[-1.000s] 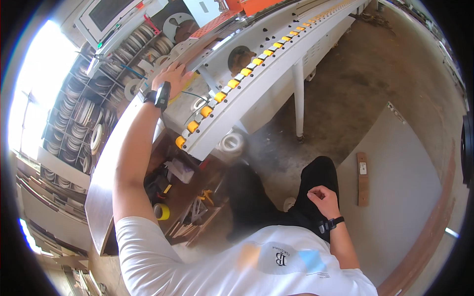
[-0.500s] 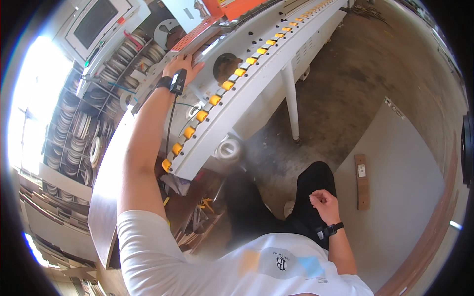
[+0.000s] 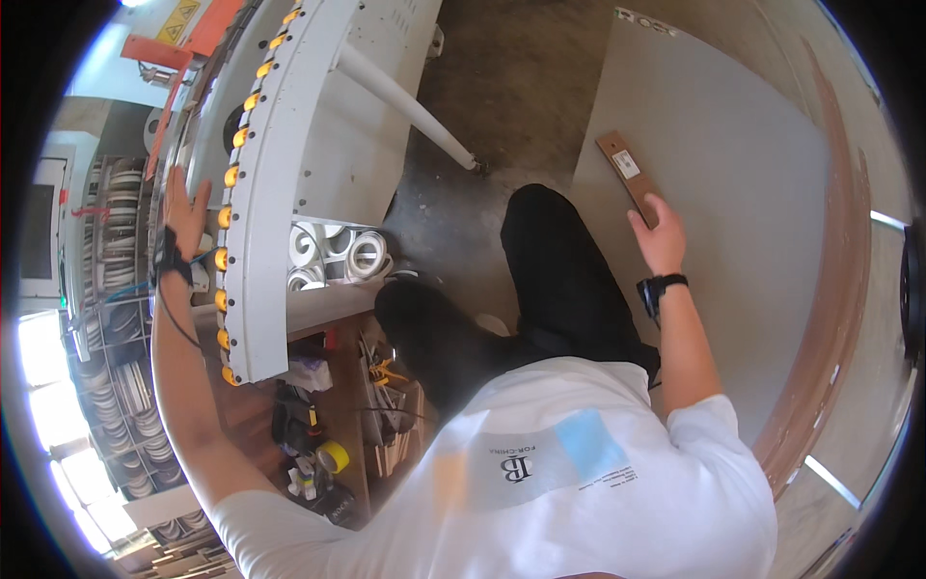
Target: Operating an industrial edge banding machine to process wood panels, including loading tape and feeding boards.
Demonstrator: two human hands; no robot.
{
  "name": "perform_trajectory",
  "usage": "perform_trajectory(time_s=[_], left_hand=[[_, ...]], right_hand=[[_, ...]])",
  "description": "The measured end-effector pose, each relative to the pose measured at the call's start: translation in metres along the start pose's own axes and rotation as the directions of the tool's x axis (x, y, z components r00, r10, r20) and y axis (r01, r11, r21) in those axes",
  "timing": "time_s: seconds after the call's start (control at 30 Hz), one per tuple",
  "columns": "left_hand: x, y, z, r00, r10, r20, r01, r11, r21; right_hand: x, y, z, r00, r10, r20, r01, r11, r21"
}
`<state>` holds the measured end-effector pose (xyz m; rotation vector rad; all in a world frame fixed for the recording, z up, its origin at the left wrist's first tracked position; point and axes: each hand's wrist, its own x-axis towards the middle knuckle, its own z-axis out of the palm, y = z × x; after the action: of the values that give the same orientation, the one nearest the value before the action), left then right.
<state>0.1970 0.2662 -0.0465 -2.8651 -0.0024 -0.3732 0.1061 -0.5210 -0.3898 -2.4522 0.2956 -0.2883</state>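
My right hand (image 3: pixel 662 237) is at the near end of a brown wooden strip (image 3: pixel 617 154) with a white label. Its thumb and fingers are spread, one to each side of that end; I cannot tell whether they touch it. The strip lies on a large grey panel (image 3: pixel 733 164). At the far left, my left hand (image 3: pixel 185 214) has its fingers stretched out along the side of a light grey machine (image 3: pixel 275 203), beside its row of yellow rollers (image 3: pixel 231 177).
Under the machine, rolls of white edging (image 3: pixel 367 255) sit by an open wooden cabinet (image 3: pixel 362 434) holding tools and yellow tape (image 3: pixel 333 456). A slanting machine leg (image 3: pixel 410 108) stands ahead. Racks of coiled strips (image 3: pixel 125 367) line the left.
My view has turned toward the right. My right hand has gone from beside my thigh to the strip, its curled fingers spreading. My left hand stays at the machine.
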Motion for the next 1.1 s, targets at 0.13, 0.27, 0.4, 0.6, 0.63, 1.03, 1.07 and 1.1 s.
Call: perform_trajectory(time_s=[0.13, 0.27, 0.4, 0.6, 0.63, 1.03, 1.07, 1.1], left_hand=[[-0.051, 0.007, -0.030, 0.999, -0.022, -0.041, 0.018, 0.995, -0.095], [-0.082, 0.032, -0.086, 0.974, -0.091, -0.209, 0.029, 0.958, -0.284], [-0.114, 0.100, -0.147, 0.929, -0.157, -0.334, -0.024, 0.877, -0.479], [-0.146, 0.249, -0.165, 0.846, 0.390, -0.363, -0.493, 0.832, -0.255], [-0.152, 0.271, -0.164, 0.854, 0.414, -0.315, -0.506, 0.803, -0.316], [-0.188, 0.310, -0.150, 0.838, 0.468, -0.281, -0.546, 0.720, -0.428], [-0.190, 0.309, -0.150, 0.837, 0.467, -0.286, -0.548, 0.722, -0.423], [-0.192, 0.309, -0.150, 0.845, 0.460, -0.274, -0.535, 0.731, -0.423]], right_hand=[[0.013, 0.044, 0.010, 0.996, 0.093, 0.015, -0.083, 0.934, -0.347], [0.022, 0.050, 0.005, 0.989, 0.065, 0.132, -0.013, 0.933, -0.359], [0.019, 0.017, -0.015, 0.970, 0.176, 0.168, -0.203, 0.965, 0.163], [-0.009, -0.079, -0.056, 0.982, -0.190, 0.013, 0.169, 0.901, 0.400], [-0.012, -0.094, -0.063, 0.939, -0.329, -0.099, 0.343, 0.883, 0.321], [-0.033, -0.156, -0.096, 0.815, -0.505, -0.284, 0.579, 0.711, 0.399], [-0.034, -0.158, -0.097, 0.808, -0.512, -0.291, 0.589, 0.708, 0.391], [-0.034, -0.160, -0.098, 0.828, -0.497, -0.262, 0.561, 0.715, 0.417]])
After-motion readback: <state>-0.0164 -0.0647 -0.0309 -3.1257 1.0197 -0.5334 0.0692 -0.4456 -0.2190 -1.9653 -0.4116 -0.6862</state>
